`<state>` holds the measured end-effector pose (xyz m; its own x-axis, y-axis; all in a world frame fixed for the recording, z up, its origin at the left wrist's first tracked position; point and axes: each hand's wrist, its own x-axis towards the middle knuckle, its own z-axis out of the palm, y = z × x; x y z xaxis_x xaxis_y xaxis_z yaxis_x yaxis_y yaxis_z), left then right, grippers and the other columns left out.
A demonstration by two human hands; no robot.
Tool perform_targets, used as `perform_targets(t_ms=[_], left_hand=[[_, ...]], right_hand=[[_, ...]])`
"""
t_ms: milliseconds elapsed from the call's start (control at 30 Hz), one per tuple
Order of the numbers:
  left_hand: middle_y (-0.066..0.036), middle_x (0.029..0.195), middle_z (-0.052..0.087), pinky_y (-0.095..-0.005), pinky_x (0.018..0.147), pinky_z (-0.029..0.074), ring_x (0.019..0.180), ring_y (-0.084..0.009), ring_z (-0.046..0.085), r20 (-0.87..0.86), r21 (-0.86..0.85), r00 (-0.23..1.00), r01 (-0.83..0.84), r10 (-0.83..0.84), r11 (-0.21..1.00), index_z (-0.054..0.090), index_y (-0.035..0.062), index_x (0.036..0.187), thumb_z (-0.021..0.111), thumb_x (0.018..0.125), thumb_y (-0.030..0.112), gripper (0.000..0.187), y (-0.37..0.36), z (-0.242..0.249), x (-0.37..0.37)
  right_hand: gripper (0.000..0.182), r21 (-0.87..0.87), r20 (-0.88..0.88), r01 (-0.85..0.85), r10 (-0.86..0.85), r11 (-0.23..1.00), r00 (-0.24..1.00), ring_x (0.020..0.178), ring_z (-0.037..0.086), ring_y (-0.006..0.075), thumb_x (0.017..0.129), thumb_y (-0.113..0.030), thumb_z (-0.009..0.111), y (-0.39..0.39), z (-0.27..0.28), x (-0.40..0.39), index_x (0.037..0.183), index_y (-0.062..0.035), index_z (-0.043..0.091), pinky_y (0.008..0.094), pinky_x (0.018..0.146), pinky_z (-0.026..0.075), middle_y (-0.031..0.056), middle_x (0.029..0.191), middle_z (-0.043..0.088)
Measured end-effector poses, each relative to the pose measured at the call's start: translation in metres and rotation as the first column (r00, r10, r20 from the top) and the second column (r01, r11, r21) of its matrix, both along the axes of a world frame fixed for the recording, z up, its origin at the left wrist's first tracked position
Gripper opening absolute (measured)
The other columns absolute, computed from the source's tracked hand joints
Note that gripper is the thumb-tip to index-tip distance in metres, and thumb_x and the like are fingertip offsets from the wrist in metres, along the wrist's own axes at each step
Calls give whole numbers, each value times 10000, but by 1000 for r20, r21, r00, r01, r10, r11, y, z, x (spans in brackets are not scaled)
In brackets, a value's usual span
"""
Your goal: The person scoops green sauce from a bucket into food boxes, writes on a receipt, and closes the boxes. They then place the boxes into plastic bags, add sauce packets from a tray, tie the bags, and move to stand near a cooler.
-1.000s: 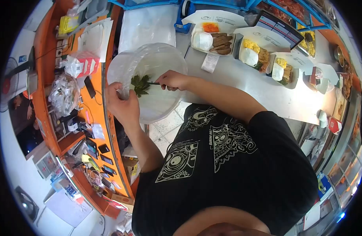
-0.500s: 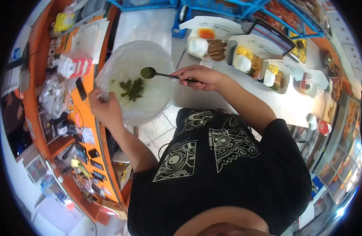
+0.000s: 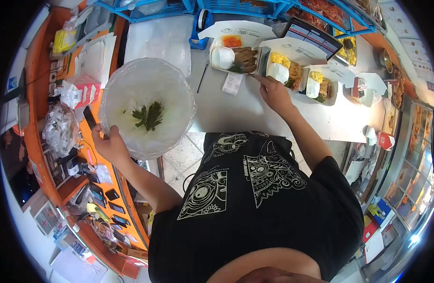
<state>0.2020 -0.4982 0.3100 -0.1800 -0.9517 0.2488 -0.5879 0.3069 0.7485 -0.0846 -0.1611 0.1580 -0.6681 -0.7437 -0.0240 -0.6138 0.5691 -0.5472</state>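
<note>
A round bowl lined with clear plastic [image 3: 174,89] is on the left, with dark green leafy bits [image 3: 150,116] in its bottom. My left hand [image 3: 112,145] grips the bowl's near-left rim, thumb inside and fingers outside. Over to the right, my right hand [image 3: 275,94] is closed around the handle of a dark spoon [image 3: 251,74]. The spoon's head reaches over an open takeaway box [image 3: 219,70] and is hard to make out there. Inside that box are white rice [image 3: 223,57], brown sliced meat [image 3: 245,57] and an orange-red portion [image 3: 232,41].
More open food boxes [image 3: 332,92] stand in a row to the right. A receipt [image 3: 232,83] and a black pen-like stick [image 3: 203,78] lie on the counter. A tablet [image 3: 313,39] and blue baskets [image 3: 155,9] are behind. Several phones [image 3: 114,206] rest on the orange shelf.
My right hand has moved the spoon from above the bowl rightward to the leftmost food box. The bowl and my left hand have shifted left and slightly nearer in view.
</note>
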Motion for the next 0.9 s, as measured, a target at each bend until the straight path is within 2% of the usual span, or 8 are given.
perform_targets(t_ms=[333,400,467,533,600,733,800,900], left_hand=[[-106,1005,621,-296,817,466,840,-203,573,81,70,996,-50,44,996,576,-31,1077,655,753,98,358,15,9,-2],[-107,938,608,-306,741,476,804,-183,555,143,-62,988,-43,51,997,546,-16,1118,644,780,55,359,13,3,9],[-134,1043,596,-324,803,480,894,-208,556,-156,212,986,-23,57,977,520,-15,1199,649,781,69,446,30,15,5],[-150,1123,583,-338,858,476,940,-227,553,-171,265,979,-58,106,963,488,-17,1260,655,778,71,518,51,30,-7],[-167,1222,563,-369,907,476,1035,-256,553,-234,354,969,10,78,935,463,-14,1344,651,783,80,599,59,35,-7],[-184,1386,477,-426,985,453,1207,-312,506,-335,371,933,4,130,929,396,12,1455,643,795,107,710,125,88,-70],[-157,1370,488,-431,991,446,1202,-304,509,-403,457,904,332,-141,825,418,17,1420,691,767,191,730,109,89,-64],[-131,1284,556,-428,995,441,1176,-306,535,-437,539,891,370,-124,757,490,7,1349,688,781,192,629,143,115,-114]], right_hand=[[365,-70,76,33,-28,997,997,785,671,345,865,-65,555,4,29,5,1218,-95,644,438,715,545,165,896,653],[367,-401,315,110,24,909,949,849,691,300,866,-66,553,0,61,12,1220,-74,651,389,764,541,188,975,685],[423,-462,385,27,173,886,906,806,688,193,846,0,561,-5,102,21,1258,-60,632,326,744,533,142,952,700],[418,-591,408,-101,404,800,819,797,690,214,854,-2,557,-17,131,26,1266,-41,621,337,752,539,144,932,700],[386,-476,540,-108,387,873,748,869,687,227,914,-58,575,-25,161,30,1299,-54,599,345,786,536,135,976,684],[327,-806,424,130,411,577,807,937,669,243,978,-174,574,10,182,10,1277,-43,592,355,809,528,131,1029,655],[330,-874,152,40,193,484,969,928,643,215,1030,-293,492,64,174,-18,1148,-7,608,335,776,521,122,1014,621],[444,-748,562,496,23,442,827,706,568,119,1066,-366,358,182,153,-41,896,-5,553,273,641,479,50,835,572]])
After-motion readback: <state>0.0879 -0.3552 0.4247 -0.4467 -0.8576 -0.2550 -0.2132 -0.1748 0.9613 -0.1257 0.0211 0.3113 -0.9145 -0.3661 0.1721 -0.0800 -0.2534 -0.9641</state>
